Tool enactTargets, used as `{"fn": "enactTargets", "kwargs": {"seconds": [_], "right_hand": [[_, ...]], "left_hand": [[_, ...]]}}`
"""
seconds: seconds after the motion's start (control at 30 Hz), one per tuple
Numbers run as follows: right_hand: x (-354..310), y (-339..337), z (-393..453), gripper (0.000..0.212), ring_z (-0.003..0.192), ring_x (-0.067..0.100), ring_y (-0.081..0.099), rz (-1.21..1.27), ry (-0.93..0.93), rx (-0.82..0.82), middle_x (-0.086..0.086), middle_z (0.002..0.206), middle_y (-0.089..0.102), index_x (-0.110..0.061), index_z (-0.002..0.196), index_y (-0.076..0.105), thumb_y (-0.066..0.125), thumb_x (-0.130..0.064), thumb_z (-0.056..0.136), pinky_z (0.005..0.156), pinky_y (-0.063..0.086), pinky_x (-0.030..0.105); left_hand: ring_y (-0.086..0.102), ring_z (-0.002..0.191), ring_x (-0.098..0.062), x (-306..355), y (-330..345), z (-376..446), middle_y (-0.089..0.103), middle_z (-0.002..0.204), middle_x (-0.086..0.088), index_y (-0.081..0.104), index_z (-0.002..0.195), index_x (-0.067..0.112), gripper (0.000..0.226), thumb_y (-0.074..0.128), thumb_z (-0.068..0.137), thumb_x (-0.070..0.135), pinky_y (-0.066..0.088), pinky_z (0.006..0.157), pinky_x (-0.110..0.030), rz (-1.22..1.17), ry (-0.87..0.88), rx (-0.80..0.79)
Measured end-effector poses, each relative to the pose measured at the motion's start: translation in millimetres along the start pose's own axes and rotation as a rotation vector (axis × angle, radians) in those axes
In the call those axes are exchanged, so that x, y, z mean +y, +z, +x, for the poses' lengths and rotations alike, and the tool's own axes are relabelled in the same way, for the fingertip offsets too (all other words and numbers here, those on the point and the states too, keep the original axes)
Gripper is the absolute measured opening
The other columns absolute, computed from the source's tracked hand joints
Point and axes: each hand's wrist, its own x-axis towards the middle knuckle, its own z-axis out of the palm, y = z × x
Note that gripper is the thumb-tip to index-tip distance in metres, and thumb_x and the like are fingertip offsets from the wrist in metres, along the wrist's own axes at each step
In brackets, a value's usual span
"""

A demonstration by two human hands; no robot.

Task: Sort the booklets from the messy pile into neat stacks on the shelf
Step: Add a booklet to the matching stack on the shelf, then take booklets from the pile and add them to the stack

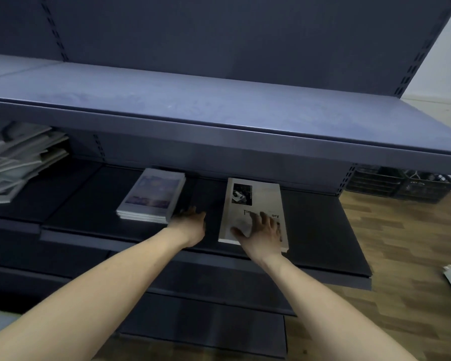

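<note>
— So how far along are you with the booklets?

— Partway, I judge. Two neat stacks sit on the middle shelf. Just left of my left hand lies the blue-covered stack, several booklets deep with edges fairly flush. Under my right hand lies the white booklet, on top of what looks like a thin stack of the same kind; I cannot tell how many are below it.

— And what remains?

— The messy pile, far left of my left fingers on the same shelf. It holds a good many booklets, fanned out at odd angles, corners jutting. So most of the sorting is ahead of me, I think.

— What are your fingers doing?

— My right fingers are spread flat on the white cover, pressing it, not curled round it. My left fingers are straight and relaxed, holding nothing, resting on or just above the bare shelf between the two stacks; I cannot tell whether they touch it.

— What does the white booklet look like?

— Pale cover, a small dark photo at the corner away from my fingers, dark lettering across the middle that my fingers partly hide. It lies flat, turned slightly against the shelf's front edge, its near edge close to that edge.

— Anything else about?

— An upper shelf above my fingers, black crates on the wood floor off to the right of my right fingers.
</note>
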Motion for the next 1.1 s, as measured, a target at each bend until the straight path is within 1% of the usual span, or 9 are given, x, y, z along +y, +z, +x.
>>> {"fn": "enactTargets", "kwargs": {"seconds": [0.1, 0.2, 0.27, 0.33, 0.5, 0.63, 0.8, 0.93, 1.1], "right_hand": [[-30, 5, -1, 0.082, 0.148, 0.03, 0.02, 0.0, -0.073, -0.002, 0.006, 0.161, 0.026, -0.023, 0.155, 0.027, 0.045, -0.07, 0.091, 0.12, 0.021, 0.043], [-62, 13, -3, 0.079, 0.143, 0.029, 0.026, 0.039, -0.148, -0.025, 0.005, 0.156, 0.033, -0.023, 0.154, 0.03, 0.049, -0.067, 0.09, 0.116, 0.026, 0.04], [-86, 21, -5, 0.078, 0.144, 0.029, 0.026, 0.045, -0.196, -0.057, 0.005, 0.157, 0.032, -0.024, 0.154, 0.03, 0.05, -0.065, 0.091, 0.116, 0.027, 0.041], [-109, 27, -6, 0.077, 0.144, 0.029, 0.026, 0.031, -0.244, -0.069, 0.005, 0.157, 0.032, -0.024, 0.154, 0.029, 0.05, -0.064, 0.092, 0.116, 0.027, 0.041], [-175, 43, -10, 0.065, 0.133, 0.03, 0.038, -0.021, -0.335, -0.082, 0.007, 0.147, 0.043, -0.025, 0.148, 0.037, 0.05, -0.059, 0.093, 0.107, 0.034, 0.039], [-231, 68, -14, 0.06, 0.127, 0.029, 0.044, -0.018, -0.41, -0.076, 0.005, 0.141, 0.05, -0.026, 0.144, 0.042, 0.051, -0.056, 0.093, 0.103, 0.039, 0.038], [-304, 107, -21, 0.07, 0.134, 0.031, 0.042, -0.012, -0.429, -0.134, 0.01, 0.149, 0.043, -0.02, 0.152, 0.033, 0.047, -0.059, 0.095, 0.107, 0.041, 0.043], [-363, 134, -26, 0.066, 0.135, 0.033, 0.038, -0.046, -0.478, -0.106, 0.011, 0.15, 0.041, -0.02, 0.153, 0.031, 0.046, -0.054, 0.098, 0.109, 0.037, 0.044], [-431, 167, -33, 0.061, 0.133, 0.033, 0.038, -0.036, -0.516, -0.091, 0.01, 0.15, 0.042, -0.02, 0.151, 0.034, 0.046, -0.05, 0.099, 0.109, 0.035, 0.045]], "left_hand": [[0.04, 0.134, -0.032, -18, -5, -17, 0.031, 0.153, -0.012, 0.033, 0.149, 0.02, 0.046, 0.027, 0.104, 0.033, 0.041, 0.103, -0.04, 0.017, -0.004, 0.108], [0.049, 0.122, -0.033, -41, -12, -32, 0.041, 0.145, -0.013, 0.039, 0.144, 0.018, 0.044, 0.03, 0.103, 0.033, 0.045, 0.097, -0.04, 0.043, -0.044, 0.17], [0.05, 0.12, -0.034, -58, -16, -40, 0.045, 0.142, -0.013, 0.044, 0.139, 0.016, 0.043, 0.032, 0.102, 0.034, 0.045, 0.094, -0.039, 0.062, -0.074, 0.2], [0.049, 0.121, -0.034, -77, -21, -48, 0.046, 0.141, -0.013, 0.045, 0.139, 0.015, 0.044, 0.034, 0.101, 0.033, 0.044, 0.093, -0.04, 0.064, -0.111, 0.234], [0.044, 0.124, -0.034, -137, -27, -72, 0.046, 0.14, -0.014, 0.039, 0.146, 0.019, 0.049, 0.035, 0.101, 0.037, 0.039, 0.101, -0.042, 0.069, -0.186, 0.264], [0.044, 0.123, -0.034, -197, -31, -93, 0.048, 0.134, -0.015, 0.048, 0.136, 0.014, 0.045, 0.036, 0.101, 0.038, 0.038, 0.101, -0.043, 0.094, -0.247, 0.293], [0.041, 0.128, -0.034, -273, -30, -116, 0.046, 0.136, -0.015, 0.048, 0.137, 0.014, 0.046, 0.038, 0.101, 0.04, 0.037, 0.105, -0.045, 0.07, -0.283, 0.312], [0.038, 0.131, -0.033, -333, -31, -130, 0.044, 0.138, -0.015, 0.045, 0.139, 0.014, 0.047, 0.039, 0.1, 0.039, 0.035, 0.107, -0.045, 0.059, -0.316, 0.335], [0.038, 0.13, -0.032, -400, -32, -149, 0.044, 0.137, -0.014, 0.045, 0.138, 0.015, 0.046, 0.041, 0.099, 0.038, 0.035, 0.107, -0.043, 0.005, -0.38, 0.384]]}}
